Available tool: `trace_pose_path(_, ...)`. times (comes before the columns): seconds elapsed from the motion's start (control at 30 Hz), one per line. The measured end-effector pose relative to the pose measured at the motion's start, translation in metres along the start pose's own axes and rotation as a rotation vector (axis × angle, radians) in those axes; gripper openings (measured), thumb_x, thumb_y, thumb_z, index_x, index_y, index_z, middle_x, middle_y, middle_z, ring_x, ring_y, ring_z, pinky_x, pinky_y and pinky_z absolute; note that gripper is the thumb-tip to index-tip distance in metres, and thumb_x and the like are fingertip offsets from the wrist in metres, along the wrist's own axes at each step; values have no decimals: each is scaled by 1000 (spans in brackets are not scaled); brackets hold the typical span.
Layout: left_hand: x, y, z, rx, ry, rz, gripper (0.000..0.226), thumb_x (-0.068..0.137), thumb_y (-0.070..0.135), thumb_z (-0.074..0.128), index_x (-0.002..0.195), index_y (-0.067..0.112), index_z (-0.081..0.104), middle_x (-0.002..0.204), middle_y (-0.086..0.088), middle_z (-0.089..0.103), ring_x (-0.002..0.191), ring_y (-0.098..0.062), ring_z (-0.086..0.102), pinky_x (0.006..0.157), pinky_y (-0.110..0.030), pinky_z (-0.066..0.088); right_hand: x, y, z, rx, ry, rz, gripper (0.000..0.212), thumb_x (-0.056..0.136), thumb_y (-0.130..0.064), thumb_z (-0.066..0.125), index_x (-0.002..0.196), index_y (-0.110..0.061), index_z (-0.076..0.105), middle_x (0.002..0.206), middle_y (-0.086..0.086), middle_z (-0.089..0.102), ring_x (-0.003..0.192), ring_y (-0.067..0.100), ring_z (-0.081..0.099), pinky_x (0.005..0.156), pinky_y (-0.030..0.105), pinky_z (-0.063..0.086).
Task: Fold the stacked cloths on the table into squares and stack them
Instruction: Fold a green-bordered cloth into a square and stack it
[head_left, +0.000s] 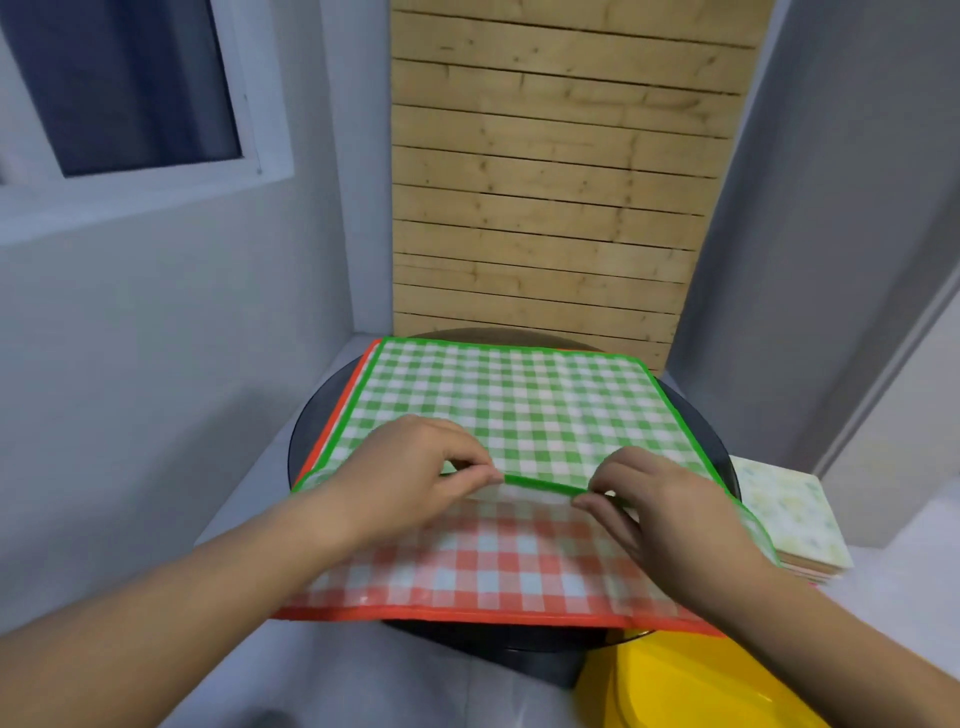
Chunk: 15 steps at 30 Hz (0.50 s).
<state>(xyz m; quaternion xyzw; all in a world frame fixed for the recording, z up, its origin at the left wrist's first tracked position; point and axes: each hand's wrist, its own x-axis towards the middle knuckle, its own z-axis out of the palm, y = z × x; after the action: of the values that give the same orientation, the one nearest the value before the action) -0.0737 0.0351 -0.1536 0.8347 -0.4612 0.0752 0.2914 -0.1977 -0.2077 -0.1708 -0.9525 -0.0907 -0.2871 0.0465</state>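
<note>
Now both hands, left (415, 470) and right (657, 501), pinch the green cloth's (524, 400) near hem (folded back) over the red cloth (483, 566).

A: What shows of the person?
B: Only arms: the left hand (415, 467) and the right hand (670, 504), both bare.
A: And above the wrists?
B: The left forearm (208, 587) and right forearm (831, 639) are uncovered right to the frame's lower corners.
</note>
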Motion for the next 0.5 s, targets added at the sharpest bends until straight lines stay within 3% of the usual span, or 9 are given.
trace_pose_path(0.13,38,-3,-23,60,-4,45,17,95,39,65,95,29,79,94,16,73,90,-2,63,84,-32,51,32,18,-7,-105,107,-21,24,92,-37,56,81,-19,69,82,-5,63,70,21,63,47,31,46)
trace_pose_path(0.27,85,-19,-39,261,-70,61,21,97,43,60,97,29,76,98,13,72,92,-7,62,78,-34,51,75,42,7,-209,133,4,14,86,-25,72,78,-15,69,75,2,62,64,30,60,50,31,41)
trace_pose_path(0.4,127,-43,-39,496,-200,-28,19,97,42,59,100,29,73,100,10,68,97,-17,61,78,-38,53,115,65,37,-322,70,21,16,85,-28,74,75,-18,67,69,2,60,64,33,60,59,36,42)
trace_pose_path(0.5,151,-64,-24,485,-233,-141,20,94,42,65,94,24,72,93,6,68,90,-21,61,71,-32,50,137,80,62,-334,19,58,16,87,-34,70,77,-21,70,72,1,62,73,32,61,67,37,38)
